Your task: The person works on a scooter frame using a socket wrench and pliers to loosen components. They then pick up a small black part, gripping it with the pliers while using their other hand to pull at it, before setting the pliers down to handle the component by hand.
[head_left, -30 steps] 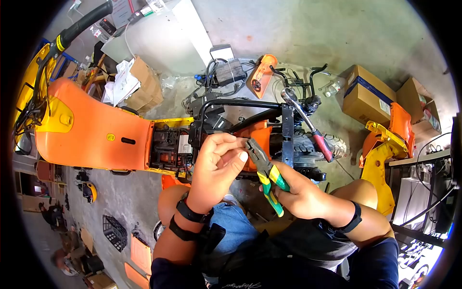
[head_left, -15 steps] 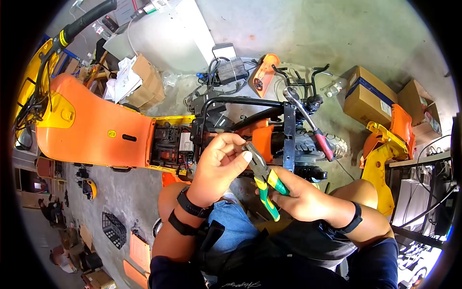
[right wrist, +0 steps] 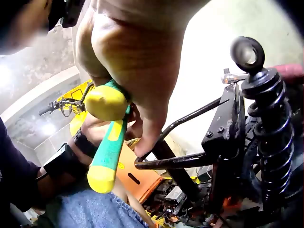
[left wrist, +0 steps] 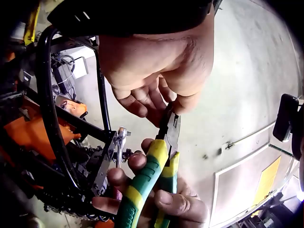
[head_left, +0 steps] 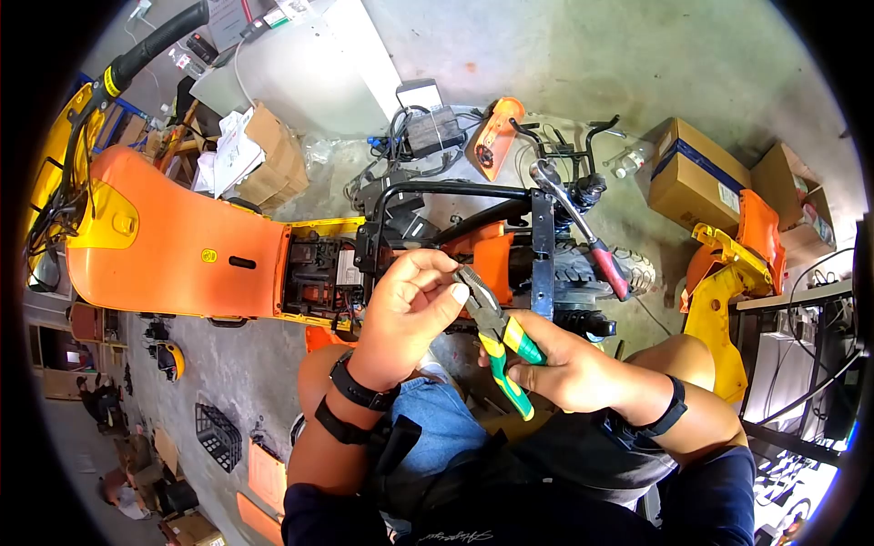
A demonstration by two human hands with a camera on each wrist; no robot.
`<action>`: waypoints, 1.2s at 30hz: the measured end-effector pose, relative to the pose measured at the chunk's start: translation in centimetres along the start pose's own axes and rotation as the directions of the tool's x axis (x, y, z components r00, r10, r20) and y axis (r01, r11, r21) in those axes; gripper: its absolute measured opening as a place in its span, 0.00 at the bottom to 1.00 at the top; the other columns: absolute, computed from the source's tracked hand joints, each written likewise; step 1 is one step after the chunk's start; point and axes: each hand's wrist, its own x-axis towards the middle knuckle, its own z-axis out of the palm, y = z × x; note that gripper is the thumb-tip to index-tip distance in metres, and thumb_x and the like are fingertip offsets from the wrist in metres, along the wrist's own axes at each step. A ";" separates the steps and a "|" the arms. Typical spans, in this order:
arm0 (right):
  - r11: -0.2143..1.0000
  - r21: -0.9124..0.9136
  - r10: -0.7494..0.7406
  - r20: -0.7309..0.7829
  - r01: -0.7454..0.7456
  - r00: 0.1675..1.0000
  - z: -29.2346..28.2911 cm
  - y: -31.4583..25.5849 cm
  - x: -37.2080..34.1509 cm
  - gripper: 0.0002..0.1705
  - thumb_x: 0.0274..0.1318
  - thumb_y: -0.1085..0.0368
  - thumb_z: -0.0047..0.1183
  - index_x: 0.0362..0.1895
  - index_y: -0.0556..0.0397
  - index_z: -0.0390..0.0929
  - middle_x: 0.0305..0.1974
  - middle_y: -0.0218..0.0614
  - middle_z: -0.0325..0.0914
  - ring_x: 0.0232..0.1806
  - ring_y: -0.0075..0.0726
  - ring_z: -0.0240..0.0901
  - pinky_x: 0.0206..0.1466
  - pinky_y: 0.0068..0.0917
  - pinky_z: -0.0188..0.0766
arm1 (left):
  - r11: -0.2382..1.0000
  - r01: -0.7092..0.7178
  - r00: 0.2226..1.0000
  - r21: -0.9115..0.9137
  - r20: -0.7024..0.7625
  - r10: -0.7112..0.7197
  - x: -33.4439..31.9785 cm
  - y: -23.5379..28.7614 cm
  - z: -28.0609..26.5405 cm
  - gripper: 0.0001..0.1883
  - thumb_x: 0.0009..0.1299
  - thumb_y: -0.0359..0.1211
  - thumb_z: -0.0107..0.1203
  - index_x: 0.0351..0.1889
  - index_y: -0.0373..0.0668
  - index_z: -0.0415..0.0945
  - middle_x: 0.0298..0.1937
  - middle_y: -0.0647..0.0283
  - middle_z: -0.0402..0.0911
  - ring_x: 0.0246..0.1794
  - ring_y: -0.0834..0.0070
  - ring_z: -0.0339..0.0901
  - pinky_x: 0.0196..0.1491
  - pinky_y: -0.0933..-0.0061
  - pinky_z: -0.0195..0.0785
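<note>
My right hand [head_left: 578,369] grips combination pliers [head_left: 492,323] by their green and yellow handles, which stand a little apart. The dark nose of the pliers points up toward my left hand [head_left: 410,314]. There the left thumb and forefinger pinch together right at the nose, as the left wrist view also shows; I cannot tell what small thing is between them. Both hands are over the lap, in front of the black vehicle frame [head_left: 543,259]. A ratchet wrench [head_left: 583,227] with a red handle lies across the back of that frame.
The orange and yellow vehicle body [head_left: 182,232] stretches to the left. A shock absorber [right wrist: 268,137] stands beside the frame. Cardboard boxes [head_left: 696,177] and yellow body panels [head_left: 719,318] are on the right. Behind the frame lie cables and a black power unit [head_left: 432,132].
The pliers have tilted slightly, their handle ends moving a little down and left. The left fingers have drawn in slightly beside the nose; both hands otherwise stay in place.
</note>
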 end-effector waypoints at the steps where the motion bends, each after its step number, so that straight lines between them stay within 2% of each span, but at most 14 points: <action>1: 1.000 0.000 0.000 0.000 0.000 1.000 0.0 0.3 0.1 0.26 0.65 0.81 0.45 0.65 0.53 0.63 0.54 0.35 0.73 0.59 0.33 0.71 0.64 0.33 0.67 | 1.000 0.000 1.000 0.000 0.000 0.000 0.0 -0.1 0.0 0.14 0.74 0.21 0.54 0.55 0.39 0.68 0.50 0.62 0.80 0.52 0.77 0.77 0.57 0.72 0.72; 4: 0.965 0.261 -0.054 0.053 0.038 0.997 0.2 1.3 0.4 0.26 0.68 0.77 0.49 0.68 0.54 0.61 0.54 0.35 0.73 0.54 0.34 0.76 0.59 0.36 0.72 | 1.000 -0.017 1.000 0.015 -0.010 0.017 -0.1 -0.2 0.0 0.13 0.75 0.22 0.54 0.56 0.38 0.70 0.50 0.62 0.80 0.51 0.78 0.77 0.56 0.73 0.72; 5: 0.965 0.260 -0.054 0.052 0.038 0.997 0.1 1.2 0.5 0.26 0.68 0.77 0.49 0.68 0.54 0.61 0.54 0.35 0.73 0.54 0.34 0.76 0.59 0.36 0.72 | 1.000 0.000 1.000 -0.025 -0.022 -0.001 -0.2 -0.1 0.1 0.13 0.75 0.23 0.54 0.56 0.37 0.71 0.49 0.62 0.81 0.51 0.78 0.78 0.56 0.73 0.72; 7: 0.929 0.367 0.009 0.102 -0.045 0.995 0.0 0.8 0.8 0.24 0.67 0.74 0.52 0.65 0.53 0.64 0.50 0.33 0.75 0.52 0.28 0.73 0.58 0.29 0.71 | 0.998 0.016 0.999 -0.067 -0.032 -0.018 -0.4 0.0 0.1 0.13 0.76 0.24 0.54 0.57 0.37 0.72 0.49 0.62 0.81 0.50 0.79 0.78 0.55 0.74 0.72; 9: 0.931 0.359 0.019 0.126 -0.063 0.992 -0.2 1.1 0.9 0.25 0.67 0.70 0.56 0.65 0.53 0.65 0.48 0.31 0.76 0.51 0.27 0.73 0.56 0.29 0.72 | 0.999 -0.010 1.000 0.032 -0.028 0.010 -0.5 0.2 0.0 0.13 0.76 0.25 0.54 0.58 0.35 0.73 0.48 0.62 0.82 0.49 0.79 0.78 0.55 0.74 0.72; 11: 0.882 0.457 0.046 0.163 -0.116 0.986 0.0 0.6 1.1 0.25 0.66 0.68 0.58 0.65 0.52 0.66 0.47 0.31 0.77 0.49 0.27 0.73 0.54 0.28 0.72 | 0.997 -0.017 0.999 0.079 -0.027 0.019 -0.6 0.3 0.1 0.14 0.75 0.26 0.56 0.58 0.35 0.74 0.48 0.62 0.83 0.50 0.79 0.78 0.56 0.75 0.71; 13: 0.885 0.448 0.053 0.182 -0.131 0.982 0.0 1.1 1.2 0.27 0.66 0.67 0.59 0.66 0.53 0.66 0.46 0.31 0.77 0.49 0.27 0.73 0.53 0.27 0.72 | 0.992 0.032 0.997 0.124 -0.080 -0.022 -0.8 0.4 0.3 0.14 0.75 0.26 0.57 0.57 0.35 0.74 0.50 0.62 0.83 0.51 0.79 0.78 0.57 0.75 0.71; 17: 0.927 0.369 -0.008 0.182 -0.061 0.983 0.3 1.6 1.5 0.26 0.66 0.66 0.59 0.64 0.53 0.66 0.45 0.33 0.77 0.48 0.29 0.75 0.52 0.28 0.74 | 0.984 0.017 0.998 0.179 -0.055 -0.007 -1.1 0.8 0.2 0.15 0.74 0.26 0.58 0.57 0.35 0.74 0.51 0.61 0.83 0.52 0.79 0.78 0.58 0.75 0.70; 19: 0.887 0.455 -0.016 0.205 -0.081 0.979 0.4 1.7 1.6 0.25 0.66 0.65 0.60 0.62 0.54 0.66 0.43 0.33 0.76 0.46 0.30 0.75 0.51 0.29 0.74 | 0.986 0.026 0.999 0.164 -0.023 -0.023 -1.0 1.0 0.2 0.15 0.74 0.26 0.58 0.57 0.35 0.74 0.50 0.61 0.83 0.52 0.79 0.78 0.58 0.75 0.70; 23: 0.887 0.451 0.000 0.204 -0.094 0.979 0.6 1.3 1.7 0.24 0.66 0.64 0.60 0.61 0.54 0.67 0.41 0.33 0.76 0.44 0.29 0.75 0.50 0.30 0.75 | 0.993 0.031 0.999 0.118 -0.019 -0.029 -1.0 0.8 0.1 0.14 0.75 0.26 0.57 0.57 0.35 0.74 0.50 0.61 0.82 0.52 0.79 0.78 0.58 0.75 0.70; 29: 0.895 0.425 0.073 0.154 -0.133 0.985 0.9 0.7 1.6 0.23 0.65 0.64 0.61 0.60 0.54 0.68 0.39 0.32 0.76 0.40 0.27 0.75 0.47 0.28 0.75 | 0.985 -0.008 1.000 0.173 -0.014 0.011 -1.0 0.7 0.1 0.15 0.76 0.28 0.56 0.58 0.34 0.73 0.49 0.60 0.82 0.49 0.78 0.78 0.55 0.74 0.72; 36: 0.881 0.450 0.099 0.127 -0.146 0.987 1.0 0.9 1.6 0.22 0.65 0.65 0.61 0.59 0.54 0.70 0.37 0.30 0.76 0.36 0.25 0.75 0.42 0.25 0.75 | 0.988 0.002 1.000 0.152 -0.017 0.000 -0.9 0.8 0.5 0.15 0.75 0.26 0.57 0.57 0.35 0.73 0.51 0.61 0.82 0.53 0.79 0.77 0.57 0.75 0.70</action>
